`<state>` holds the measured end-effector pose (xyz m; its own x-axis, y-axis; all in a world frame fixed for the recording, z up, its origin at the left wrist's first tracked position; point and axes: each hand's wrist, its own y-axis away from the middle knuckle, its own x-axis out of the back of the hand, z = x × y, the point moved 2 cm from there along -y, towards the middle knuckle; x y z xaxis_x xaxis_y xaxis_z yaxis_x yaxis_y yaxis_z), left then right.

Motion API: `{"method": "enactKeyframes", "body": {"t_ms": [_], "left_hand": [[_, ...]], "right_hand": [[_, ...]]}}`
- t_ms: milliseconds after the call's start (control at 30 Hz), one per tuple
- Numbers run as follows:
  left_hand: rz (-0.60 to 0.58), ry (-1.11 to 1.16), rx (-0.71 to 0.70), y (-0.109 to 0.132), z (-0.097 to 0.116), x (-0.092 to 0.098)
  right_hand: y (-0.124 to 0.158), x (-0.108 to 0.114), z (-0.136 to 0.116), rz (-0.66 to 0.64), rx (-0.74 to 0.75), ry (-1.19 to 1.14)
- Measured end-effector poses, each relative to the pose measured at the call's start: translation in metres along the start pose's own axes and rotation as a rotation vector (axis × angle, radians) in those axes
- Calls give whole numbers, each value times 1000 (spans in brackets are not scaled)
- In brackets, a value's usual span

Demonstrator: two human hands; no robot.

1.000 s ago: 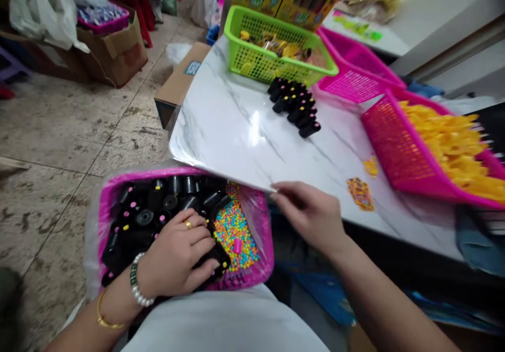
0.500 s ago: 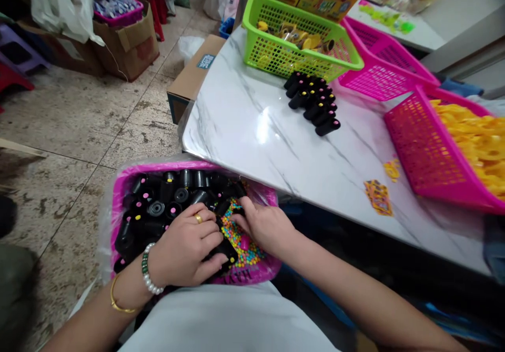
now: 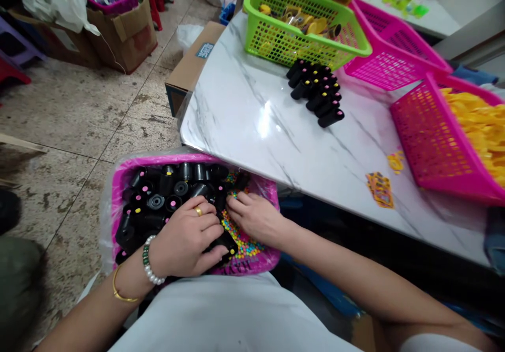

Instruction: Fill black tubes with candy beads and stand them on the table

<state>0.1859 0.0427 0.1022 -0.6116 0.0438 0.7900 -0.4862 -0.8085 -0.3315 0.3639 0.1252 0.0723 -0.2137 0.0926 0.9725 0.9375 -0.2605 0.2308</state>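
A pink basin (image 3: pixel 117 183) lined with clear plastic sits at my lap, with black cylinders (image 3: pixel 155 201) on its left and small coloured beads (image 3: pixel 246 248) on its right. My left hand (image 3: pixel 191 236), wearing a ring and bracelets, rests over the cylinders, its fingers curled down on some black ones; what they grip is hidden. Among the beads lies my right hand (image 3: pixel 256 216), fingers bent down into them, their tips hidden. One black cylinder (image 3: pixel 241 180) lies just beyond my right fingers.
On the white marbled table (image 3: pixel 236 115) stand a green basket (image 3: pixel 284 36) of yellow parts, a group of black cylinders (image 3: pixel 315 91), pink baskets (image 3: pixel 430 141) and a patterned orange piece (image 3: pixel 380 190). Cardboard boxes (image 3: pixel 130 36) stand on the floor at the left.
My right hand has turned palm down and reached lower into the beads, covering the spot where a pink piece showed. My left hand has barely moved. The camera view has shifted slightly.
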Motion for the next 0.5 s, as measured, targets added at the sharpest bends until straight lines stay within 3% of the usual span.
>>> {"method": "enactKeyframes", "body": {"t_ms": [100,300,400,500], "left_hand": [[-9,2,-5,0,0,1],[-17,6,-8,0,-2,1],[-19,7,-9,0,-2,1],[-11,1,-11,0,-2,0]], "right_hand": [[3,-1,1,5,81,-228],[21,17,25,244,-37,-839],[23,23,29,200,-141,-1038],[21,21,24,120,-241,-935]]}}
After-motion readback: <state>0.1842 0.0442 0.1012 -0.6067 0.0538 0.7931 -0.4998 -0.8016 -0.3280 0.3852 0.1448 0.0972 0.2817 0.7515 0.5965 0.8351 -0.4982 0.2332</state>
